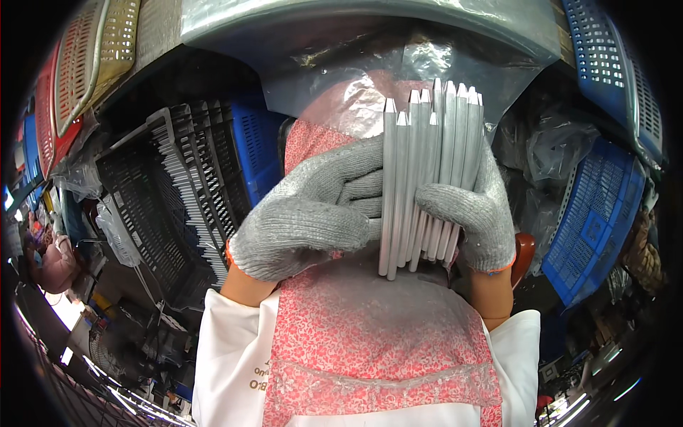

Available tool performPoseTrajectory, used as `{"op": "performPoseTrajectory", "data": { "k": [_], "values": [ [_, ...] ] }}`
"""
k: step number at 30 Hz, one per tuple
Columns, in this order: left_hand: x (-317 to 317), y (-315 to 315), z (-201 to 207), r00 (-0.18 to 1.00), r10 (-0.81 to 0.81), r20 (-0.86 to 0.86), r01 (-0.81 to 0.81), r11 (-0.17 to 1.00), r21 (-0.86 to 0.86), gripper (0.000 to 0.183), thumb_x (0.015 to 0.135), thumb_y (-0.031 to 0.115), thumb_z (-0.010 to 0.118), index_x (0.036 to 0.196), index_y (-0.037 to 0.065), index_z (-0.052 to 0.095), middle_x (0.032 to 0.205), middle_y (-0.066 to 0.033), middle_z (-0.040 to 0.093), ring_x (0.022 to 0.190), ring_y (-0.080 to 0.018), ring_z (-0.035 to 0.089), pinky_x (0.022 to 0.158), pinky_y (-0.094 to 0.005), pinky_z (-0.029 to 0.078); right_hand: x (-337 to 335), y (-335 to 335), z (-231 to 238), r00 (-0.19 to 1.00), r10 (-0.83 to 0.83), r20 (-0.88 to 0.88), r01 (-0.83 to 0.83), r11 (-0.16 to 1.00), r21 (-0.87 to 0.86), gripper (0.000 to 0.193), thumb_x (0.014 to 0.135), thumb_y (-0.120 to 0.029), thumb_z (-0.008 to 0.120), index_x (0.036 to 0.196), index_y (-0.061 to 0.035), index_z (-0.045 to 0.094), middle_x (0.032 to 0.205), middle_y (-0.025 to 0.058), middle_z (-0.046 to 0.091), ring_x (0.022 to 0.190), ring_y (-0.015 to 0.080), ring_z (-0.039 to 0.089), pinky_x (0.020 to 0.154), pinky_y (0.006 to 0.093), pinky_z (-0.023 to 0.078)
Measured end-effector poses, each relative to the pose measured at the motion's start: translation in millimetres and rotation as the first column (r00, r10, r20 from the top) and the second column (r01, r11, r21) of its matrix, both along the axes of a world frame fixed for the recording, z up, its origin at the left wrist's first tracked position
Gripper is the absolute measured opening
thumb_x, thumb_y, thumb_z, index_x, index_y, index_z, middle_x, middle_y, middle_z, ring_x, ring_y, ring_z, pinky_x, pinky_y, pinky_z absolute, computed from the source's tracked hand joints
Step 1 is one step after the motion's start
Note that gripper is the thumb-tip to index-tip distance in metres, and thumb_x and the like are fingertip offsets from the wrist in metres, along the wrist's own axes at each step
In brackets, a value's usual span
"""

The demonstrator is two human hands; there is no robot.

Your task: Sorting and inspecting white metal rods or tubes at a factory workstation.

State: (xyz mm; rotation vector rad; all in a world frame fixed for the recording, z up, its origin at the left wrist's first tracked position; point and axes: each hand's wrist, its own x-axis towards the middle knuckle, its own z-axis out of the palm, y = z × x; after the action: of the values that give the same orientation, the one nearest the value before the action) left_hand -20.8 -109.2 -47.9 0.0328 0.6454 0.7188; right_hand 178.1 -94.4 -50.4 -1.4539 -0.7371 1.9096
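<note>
A bundle of slim silver metal rods (425, 164) with tapered upper ends stands roughly upright in front of my chest, its tops uneven. My right hand (480, 206), in a grey knit glove, wraps the bundle from the right, thumb across the front. From the left, my left hand (306, 213), gloved alike, presses against the leftmost rods. Its fingers are bent and partly pass behind them, and its thumb lies near their lower part. The hidden fingertips of both hands are behind the rods.
A plastic-covered work surface (370, 28) lies just beyond the rods. Black crates (171, 206) stand at left, a blue crate (594, 220) at right. Baskets (85, 57) sit at the far left, another blue basket (612, 64) at the far right. A pink floral apron (377, 356) covers my front.
</note>
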Motion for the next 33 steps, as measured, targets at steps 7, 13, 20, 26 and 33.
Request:
{"op": "performPoseTrajectory", "data": {
  "k": [7,13,20,26,33],
  "values": [
    [9,-1,10,0.954,-0.011,-0.298,0.040,0.995,0.089,0.084,0.059,0.000,0.069,0.135,-0.012,0.033,0.127,-0.0220,0.050,0.114,-0.0269,0.054,0.099,-0.0316,0.042,-9,-13,-23,0.920,0.014,0.392,-0.205,0.869,0.450,0.117,0.055,-0.018,0.084,0.146,-0.0066,0.011,0.128,0.0178,0.049,0.112,0.0289,0.055,0.096,0.0395,0.045],
    [3,1,6,0.991,-0.003,-0.134,0.009,0.999,0.048,0.084,0.061,0.000,0.069,0.135,-0.013,0.031,0.127,-0.0226,0.051,0.116,-0.0265,0.053,0.098,-0.0326,0.044,-1,-10,-9,0.975,0.062,0.215,-0.105,0.975,0.194,0.105,0.060,-0.020,0.083,0.142,-0.0024,0.021,0.127,0.0179,0.049,0.111,0.0268,0.056,0.095,0.0382,0.046],
    [13,-1,13,0.961,-0.033,-0.274,0.054,0.996,0.068,0.088,0.064,0.005,0.074,0.136,-0.012,0.028,0.129,-0.0225,0.050,0.116,-0.0274,0.054,0.095,-0.0311,0.046,-16,-19,-14,0.971,-0.075,0.226,-0.034,0.896,0.442,0.108,0.056,-0.014,0.083,0.144,-0.0069,0.020,0.128,0.0179,0.049,0.112,0.0275,0.055,0.094,0.0388,0.047],
    [8,-1,9,0.975,0.013,-0.224,0.008,0.996,0.090,0.089,0.066,0.007,0.075,0.138,-0.012,0.026,0.133,-0.0229,0.045,0.119,-0.0283,0.051,0.099,-0.0341,0.043,-6,-14,-18,0.969,0.032,0.244,-0.115,0.936,0.334,0.108,0.060,-0.020,0.082,0.144,-0.0043,0.016,0.129,0.0189,0.047,0.115,0.0284,0.054,0.097,0.0393,0.045],
    [10,-5,2,0.971,0.044,-0.234,0.013,0.972,0.235,0.076,0.077,0.001,0.067,0.142,-0.003,0.026,0.136,-0.0144,0.042,0.127,-0.0196,0.042,0.105,-0.0324,0.035,-9,-10,-14,0.985,0.029,0.172,-0.071,0.967,0.244,0.102,0.066,-0.024,0.080,0.143,-0.0020,0.018,0.125,0.0179,0.051,0.111,0.0253,0.056,0.095,0.0367,0.046]
  ]
}}
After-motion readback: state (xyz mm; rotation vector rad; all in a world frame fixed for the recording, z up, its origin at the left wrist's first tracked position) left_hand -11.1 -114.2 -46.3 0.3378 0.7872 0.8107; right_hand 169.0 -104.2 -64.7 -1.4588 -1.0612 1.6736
